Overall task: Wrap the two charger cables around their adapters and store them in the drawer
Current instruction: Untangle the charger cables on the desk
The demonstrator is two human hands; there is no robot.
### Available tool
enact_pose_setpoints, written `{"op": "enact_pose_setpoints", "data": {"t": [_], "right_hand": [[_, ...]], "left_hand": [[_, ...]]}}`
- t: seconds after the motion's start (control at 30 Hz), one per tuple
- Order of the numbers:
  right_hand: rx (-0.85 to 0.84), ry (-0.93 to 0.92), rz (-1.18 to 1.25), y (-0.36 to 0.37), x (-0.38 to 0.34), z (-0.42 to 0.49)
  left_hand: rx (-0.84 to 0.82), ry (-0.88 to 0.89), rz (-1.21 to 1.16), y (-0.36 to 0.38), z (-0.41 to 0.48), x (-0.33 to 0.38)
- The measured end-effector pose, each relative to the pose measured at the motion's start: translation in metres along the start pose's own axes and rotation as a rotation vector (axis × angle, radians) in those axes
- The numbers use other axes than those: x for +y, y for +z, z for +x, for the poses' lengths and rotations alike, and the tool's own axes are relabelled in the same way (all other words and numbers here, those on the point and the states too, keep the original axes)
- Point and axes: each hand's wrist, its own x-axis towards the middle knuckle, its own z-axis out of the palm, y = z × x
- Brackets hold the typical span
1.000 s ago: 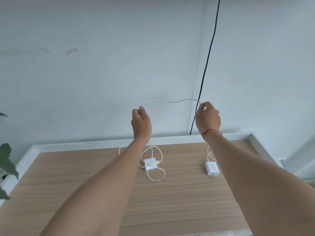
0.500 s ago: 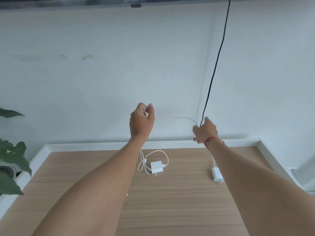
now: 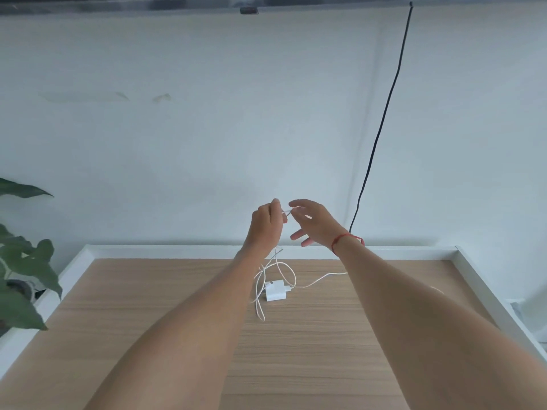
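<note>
A white adapter lies mid-table among loose loops of its white cable. My left hand is raised above the table's far edge and pinches the end of a white cable, which hangs down behind my wrist. My right hand is right beside it with fingers spread, one fingertip close to that cable end. Another stretch of white cable runs along the tabletop and under my right forearm. The second adapter is hidden behind that forearm. No drawer is in view.
The wooden table has a raised white rim against a white wall. A leafy plant stands off the left edge. A black cord hangs down the wall behind my right hand.
My hands have come together. My right hand has let go of the cable and moved left and up to my left hand; the slack cable has dropped onto the table.
</note>
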Motion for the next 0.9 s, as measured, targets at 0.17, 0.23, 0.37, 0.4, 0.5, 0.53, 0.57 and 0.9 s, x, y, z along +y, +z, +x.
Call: {"op": "enact_pose_setpoints", "data": {"t": [0.17,0.23,0.37,0.4,0.5,0.53,0.57,0.9], "right_hand": [[-0.042,0.052,0.014,-0.002,-0.005,0.001],[0.01,0.051,0.039,-0.006,-0.011,0.001],[0.314,-0.029,-0.036,-0.03,-0.021,0.007],[0.388,-0.022,0.022,-0.038,-0.022,0.008],[0.545,0.021,0.321,-0.058,-0.021,0.006],[0.594,0.028,0.412,-0.063,-0.019,0.004],[0.65,0.032,0.488,-0.067,-0.016,0.002],[1.119,0.065,0.765,-0.121,-0.02,-0.013]], "left_hand": [[0.023,-0.083,-0.069,-0.004,0.005,-0.007],[0.009,-0.083,-0.049,-0.005,0.007,-0.007],[-0.029,-0.064,-0.039,-0.009,0.011,-0.009],[-0.028,-0.074,-0.044,-0.01,0.012,-0.01],[-0.058,-0.073,-0.01,-0.011,0.012,-0.008],[-0.07,-0.066,0.009,-0.01,0.012,-0.007],[-0.076,-0.06,0.029,-0.01,0.012,-0.006],[0.001,-0.053,0.132,-0.033,0.014,-0.021]]}}
